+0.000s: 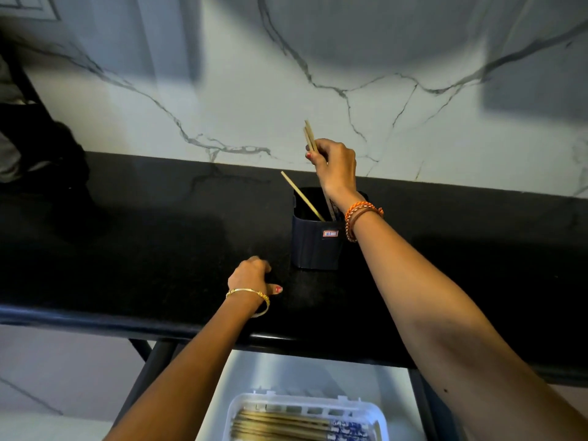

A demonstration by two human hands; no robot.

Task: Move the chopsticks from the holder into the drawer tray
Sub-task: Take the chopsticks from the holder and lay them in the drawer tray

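The left hand (251, 276) is rested on the black bench (143, 249), fingers loosely curled, nothing held; below the near edge, chopsticks already lie in the white drawer tray (378, 415); to the right, the dark holder (315, 246) is stood upright; one loose chopstick (302, 197) is leaned in it; a few chopsticks (310, 136) are pinched by the right hand (335, 163) above it. If lifted askew, the holder could be tipped or a stick dropped.
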